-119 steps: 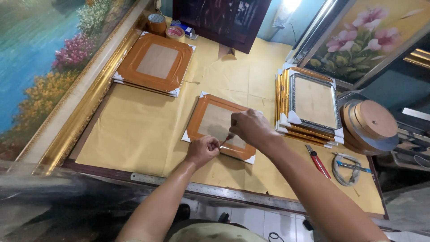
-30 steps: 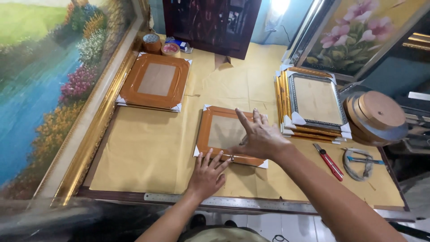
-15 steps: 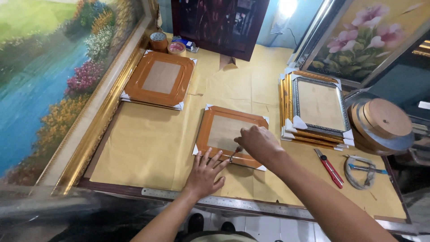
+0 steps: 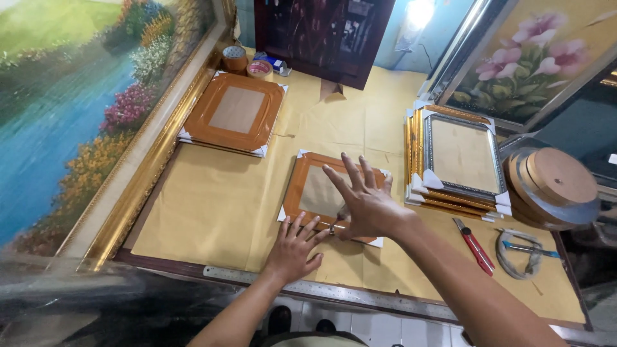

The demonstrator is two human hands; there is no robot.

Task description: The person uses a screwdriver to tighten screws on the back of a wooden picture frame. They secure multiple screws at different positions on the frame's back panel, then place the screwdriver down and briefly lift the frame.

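An orange-brown picture frame with white corner guards lies flat on the yellow-brown paper covering the table. My right hand rests on the frame's near right part with its fingers spread wide, and a small dark tool is pinned under its thumb. My left hand lies flat on the paper at the frame's near left corner, fingers apart, fingertips touching the frame's edge close to the tool's tip.
A second orange frame lies at the back left beside tape rolls. A stack of frames, round wooden rolls, a red cutter and a wire coil sit at right. A steel ruler lines the front edge. A large gold-framed painting leans at left.
My right hand has gone from a closed grip half a second ago to spread fingers over the frame. My left hand stays flat at the near corner.
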